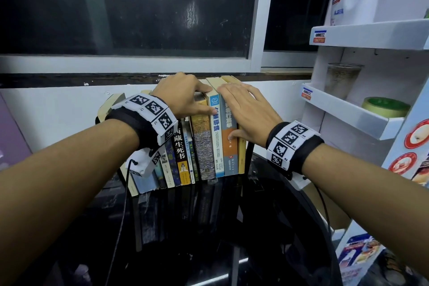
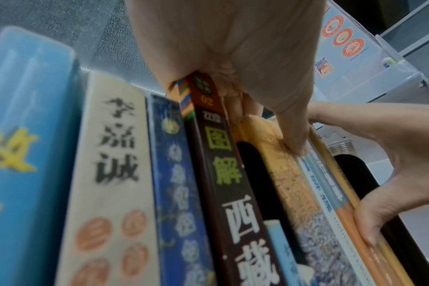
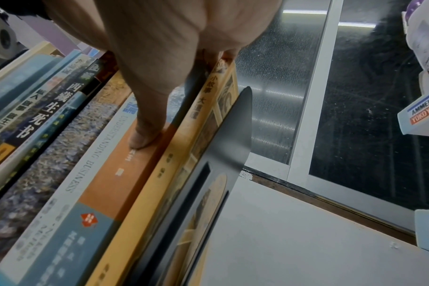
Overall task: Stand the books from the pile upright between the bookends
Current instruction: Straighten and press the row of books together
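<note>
In the head view a row of books (image 1: 204, 144) stands upright on the dark glossy table (image 1: 209, 227) against the wall, and both hands rest on its taller right-hand end. The left hand (image 1: 185, 97) lies over the book tops, fingers bent down behind them and thumb on the spine of the mottled book (image 1: 203, 144). The right hand (image 1: 246, 109) lies flat with fingers spread over the tops, thumb pressing the blue-and-orange book (image 1: 229, 144). No pile shows, so this looks like the closing squeeze. In the left wrist view the left thumb (image 2: 296, 143) presses the mottled spine, and a dark gap (image 2: 255, 174) opens between that book and the dark-spined one (image 2: 233, 183); a good finish would push the row together until the gap shuts. In the right wrist view the right thumb (image 3: 145, 135) bears on the orange spine, while the thin yellow book (image 3: 184, 154) at the end leans against the black bookend (image 3: 233, 131). The person would do well to press sideways evenly, keep the spines flush, and mind that the bookend does not slide on the slick top.
</note>
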The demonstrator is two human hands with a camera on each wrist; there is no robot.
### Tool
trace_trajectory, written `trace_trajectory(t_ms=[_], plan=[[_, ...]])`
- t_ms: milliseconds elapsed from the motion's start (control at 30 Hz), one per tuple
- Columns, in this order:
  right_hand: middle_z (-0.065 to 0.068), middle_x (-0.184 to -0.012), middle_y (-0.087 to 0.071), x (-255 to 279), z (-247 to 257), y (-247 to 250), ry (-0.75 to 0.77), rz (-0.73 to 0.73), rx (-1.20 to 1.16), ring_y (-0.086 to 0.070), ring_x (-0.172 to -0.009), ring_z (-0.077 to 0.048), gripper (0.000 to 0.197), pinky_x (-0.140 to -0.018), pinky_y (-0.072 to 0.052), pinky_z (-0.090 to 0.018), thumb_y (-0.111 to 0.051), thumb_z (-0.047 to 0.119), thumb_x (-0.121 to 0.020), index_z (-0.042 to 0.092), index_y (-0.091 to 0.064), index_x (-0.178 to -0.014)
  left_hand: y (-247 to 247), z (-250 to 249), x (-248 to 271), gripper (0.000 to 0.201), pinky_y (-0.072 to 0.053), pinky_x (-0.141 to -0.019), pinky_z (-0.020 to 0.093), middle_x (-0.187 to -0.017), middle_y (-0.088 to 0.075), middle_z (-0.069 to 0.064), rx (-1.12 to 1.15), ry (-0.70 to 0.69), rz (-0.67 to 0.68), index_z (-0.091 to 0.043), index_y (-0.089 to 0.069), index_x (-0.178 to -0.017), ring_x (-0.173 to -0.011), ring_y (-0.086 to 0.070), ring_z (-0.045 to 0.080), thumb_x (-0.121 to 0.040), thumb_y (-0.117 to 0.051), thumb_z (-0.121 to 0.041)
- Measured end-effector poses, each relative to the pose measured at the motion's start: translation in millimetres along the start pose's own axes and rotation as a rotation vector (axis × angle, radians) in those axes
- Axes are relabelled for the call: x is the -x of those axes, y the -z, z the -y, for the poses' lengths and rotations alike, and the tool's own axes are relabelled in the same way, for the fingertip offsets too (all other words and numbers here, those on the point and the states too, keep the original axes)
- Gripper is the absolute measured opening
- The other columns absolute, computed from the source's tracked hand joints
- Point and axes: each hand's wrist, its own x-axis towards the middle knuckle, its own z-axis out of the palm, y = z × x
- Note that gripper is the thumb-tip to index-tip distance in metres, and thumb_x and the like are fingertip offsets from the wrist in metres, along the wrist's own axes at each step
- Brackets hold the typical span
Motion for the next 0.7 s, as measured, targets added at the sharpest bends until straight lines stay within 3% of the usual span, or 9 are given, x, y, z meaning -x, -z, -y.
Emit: trace_trajectory(t_ms=[167, 267, 400, 567, 700], plan=[[-0.013, -0.152, -0.037, 1.9, -3.3, 9.8, 0.040, 0.022, -0.038, -0.033, -0.143, -0.028, 0.121, -0.118, -0.026, -0.040, -0.086, 0.058, -0.061, 0.005, -0.026, -0.151, 9.1, -5.2, -3.4, 0.064, -0.049, -0.084, 0.032, -0.125, -0.069, -0.005, 0.039, 0.006, 0.063, -0.027, -0.070, -0.124, -0.111, -0.062, 0.021, -0.074, -0.072, -0.068], [-0.016, -0.152, -0.037, 6.9, -11.9, 17.9, 0.035, -0.012, -0.123, -0.036, -0.140, -0.030, 0.115, -0.117, -0.028, -0.038, -0.087, 0.052, -0.063, 0.003, -0.028, -0.150, 9.8, -9.1, -6.5, 0.055, -0.055, -0.086, 0.042, -0.114, -0.070, -0.001, 0.010, -0.008, 0.111, -0.023, -0.070, -0.109, -0.101, -0.062, 0.020, -0.076, -0.071, -0.066], [-0.011, -0.152, -0.039, 13.0, -26.5, 20.3, -0.086, -0.016, -0.235, -0.038, -0.140, -0.026, 0.110, -0.115, -0.024, -0.031, -0.087, 0.049, -0.067, 0.008, -0.028, -0.151, 10.9, -13.5, -7.0, 0.061, -0.056, -0.087, 0.044, -0.120, -0.069, 0.002, 0.034, -0.037, 0.085, -0.017, -0.063, -0.121, -0.104, -0.063, 0.022, -0.079, -0.072, -0.060], [-0.005, -0.147, -0.046, 12.5, -30.3, 11.1, -0.165, 0.033, -0.330, -0.050, -0.128, -0.022, 0.100, -0.106, -0.041, -0.036, -0.084, 0.046, -0.072, 0.016, -0.029, -0.150, 5.0, -20.1, -9.1, 0.069, -0.057, -0.083, 0.038, -0.117, -0.072, -0.003, 0.038, -0.031, 0.085, -0.022, -0.065, -0.126, -0.099, -0.065, 0.016, -0.078, -0.063, -0.072], [-0.004, -0.149, -0.044, 9.2, -26.3, 5.3, -0.212, 0.021, -0.347, -0.050, -0.129, -0.024, 0.093, -0.106, -0.041, -0.038, -0.081, 0.044, -0.077, 0.017, -0.030, -0.150, 4.0, -24.4, -10.1, 0.067, -0.057, -0.087, 0.039, -0.120, -0.072, -0.001, 0.056, -0.020, 0.057, -0.022, -0.066, -0.130, -0.102, -0.066, 0.018, -0.080, -0.065, -0.067]])
